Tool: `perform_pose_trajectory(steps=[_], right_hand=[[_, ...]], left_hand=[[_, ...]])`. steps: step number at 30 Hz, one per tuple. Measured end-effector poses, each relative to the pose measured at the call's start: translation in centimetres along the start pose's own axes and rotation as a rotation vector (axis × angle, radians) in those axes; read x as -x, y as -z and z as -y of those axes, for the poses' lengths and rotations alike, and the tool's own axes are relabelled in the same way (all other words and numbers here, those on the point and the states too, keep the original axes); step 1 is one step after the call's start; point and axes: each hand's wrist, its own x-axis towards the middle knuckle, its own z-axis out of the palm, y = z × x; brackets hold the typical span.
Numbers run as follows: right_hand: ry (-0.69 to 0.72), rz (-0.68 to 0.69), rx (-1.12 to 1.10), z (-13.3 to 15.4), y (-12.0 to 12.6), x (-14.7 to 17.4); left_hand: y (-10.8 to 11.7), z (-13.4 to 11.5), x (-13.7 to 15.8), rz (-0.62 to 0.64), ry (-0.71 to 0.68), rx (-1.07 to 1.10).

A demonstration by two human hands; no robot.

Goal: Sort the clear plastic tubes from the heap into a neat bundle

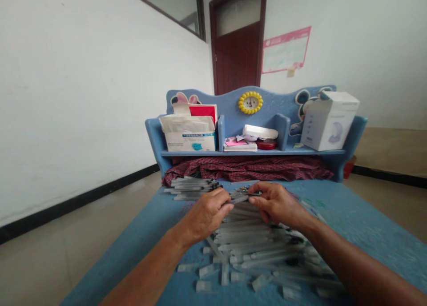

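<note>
My left hand (213, 208) is closed in a pinch on one end of a translucent pen barrel (240, 199) above the desk. At its other end, the thumb and fingers of my right hand (275, 203) are closed too, with small dark and shiny parts at the fingertips that I cannot make out. Below both hands lies a wide pile of frosted pen barrels (247, 239), some with dark ends. Short clear pen caps (204, 286) are scattered along its near side. Beyond my left hand rests a stack of pens (190, 187) with black tips.
The blue desk (133, 257) has a raised shelf at the back. On it stand a carton of papers (190, 137), a booklet pile (240, 146), a red round tin (266, 144) and a white box (330, 121). Checked cloth (253, 168) is bunched under the shelf.
</note>
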Motion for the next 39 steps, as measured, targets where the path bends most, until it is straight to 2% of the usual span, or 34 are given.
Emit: perform_pose_trajectory(steps=[4, 11, 18, 21, 23, 25, 28, 32, 35, 39], right_hand=[[0.051, -0.029, 0.052, 0.1, 0.5, 0.1], [0.029, 0.124, -0.081, -0.3, 1.8, 0.1], [0.028, 0.147, -0.141, -0.2, 2.4, 0.4], [0.032, 0.113, -0.047, 0.0, 3.6, 0.6], [-0.003, 0.152, 0.069, 0.2, 4.8, 1.0], [-0.08, 0.206, 0.192, 0.3, 5.7, 1.3], [-0.186, 0.216, 0.326, 0.2, 6.4, 1.6], [-0.214, 0.231, 0.371, 0.1, 6.5, 1.6], [-0.185, 0.214, 0.326, 0.1, 6.5, 1.5], [-0.02, 0.133, 0.235, 0.1, 5.4, 1.2]], left_hand=[[-0.1, -0.2, 0.0, 0.015, -0.014, 0.03], [-0.4, -0.7, -0.1, 0.094, 0.007, 0.037], [0.7, -1.0, -0.4, 0.147, 0.0, 0.035], [1.2, -0.5, -0.4, 0.124, 0.08, 0.035], [1.2, -0.2, -0.4, 0.111, 0.108, 0.019], [1.0, 0.1, -0.5, 0.111, 0.098, 0.003], [0.7, 0.2, -0.4, 0.124, 0.076, -0.009], [0.5, 0.1, -0.4, 0.129, 0.068, -0.017], [0.5, 0.0, -0.5, 0.098, 0.067, -0.015], [0.6, -0.5, -0.6, 0.079, 0.045, 0.005]])
